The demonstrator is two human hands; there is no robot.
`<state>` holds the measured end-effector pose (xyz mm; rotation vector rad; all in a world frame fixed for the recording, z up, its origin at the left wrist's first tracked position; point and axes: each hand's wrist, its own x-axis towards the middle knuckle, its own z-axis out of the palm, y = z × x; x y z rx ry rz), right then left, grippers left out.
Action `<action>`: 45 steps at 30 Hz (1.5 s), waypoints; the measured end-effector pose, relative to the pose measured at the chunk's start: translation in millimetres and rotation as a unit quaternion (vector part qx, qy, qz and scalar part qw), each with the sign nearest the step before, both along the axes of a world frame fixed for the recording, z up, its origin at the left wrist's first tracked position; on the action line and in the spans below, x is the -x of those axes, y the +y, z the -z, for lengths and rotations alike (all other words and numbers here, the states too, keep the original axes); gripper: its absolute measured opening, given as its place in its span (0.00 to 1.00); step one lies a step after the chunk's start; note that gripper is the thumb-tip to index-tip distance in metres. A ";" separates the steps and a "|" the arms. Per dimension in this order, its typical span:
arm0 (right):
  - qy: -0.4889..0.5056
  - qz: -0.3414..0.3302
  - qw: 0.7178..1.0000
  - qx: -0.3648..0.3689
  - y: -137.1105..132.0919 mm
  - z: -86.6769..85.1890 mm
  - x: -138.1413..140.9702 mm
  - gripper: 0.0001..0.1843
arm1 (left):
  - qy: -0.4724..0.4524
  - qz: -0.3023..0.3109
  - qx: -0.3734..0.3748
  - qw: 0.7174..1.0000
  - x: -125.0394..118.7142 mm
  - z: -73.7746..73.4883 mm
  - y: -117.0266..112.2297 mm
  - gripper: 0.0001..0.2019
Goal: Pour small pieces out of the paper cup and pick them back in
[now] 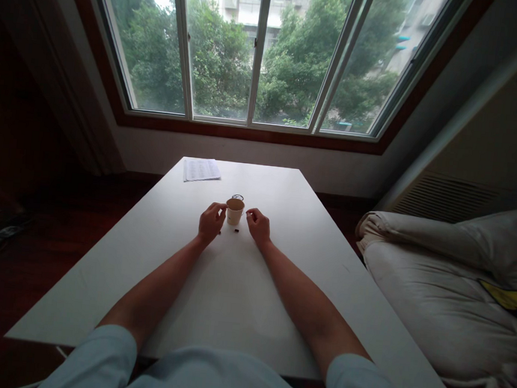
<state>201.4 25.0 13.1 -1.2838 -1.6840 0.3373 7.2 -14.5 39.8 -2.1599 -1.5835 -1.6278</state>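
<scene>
A small pale paper cup (234, 215) stands upright on the white table, its open top facing me. Just left of it is my left hand (211, 222), fingers curled into a pinch with the tips at the cup's rim; whether they touch it I cannot tell. On the cup's other side my right hand (259, 225) is closed in a pinch, a little apart from the cup. Anything between either hand's fingertips is too small to make out. Directly behind the cup lies a thin dark loop (237, 197), like a cord. A tiny dark piece (236, 230) rests in front of the cup.
Printed paper sheets (201, 170) lie at the far left corner of the white table (230, 312). A window (257, 55) is beyond it. To the right stands a padded beige sofa (440, 288) with a yellow and black item (512, 298) on it.
</scene>
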 end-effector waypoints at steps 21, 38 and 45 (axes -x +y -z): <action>-0.030 0.039 0.999 0.012 6.0 7.6 -1.0 0.14 | 0.069 0.031 -0.022 0.997 -12.5 -3.5 -10.9 0.19; -0.227 0.021 0.965 0.126 3.1 8.6 5.6 0.10 | 0.082 0.037 0.036 0.995 -11.4 -0.7 -8.0 0.20; -0.256 -0.021 0.961 0.101 -0.5 7.3 6.5 0.12 | 0.086 0.036 0.046 0.995 -10.8 2.9 -5.0 0.21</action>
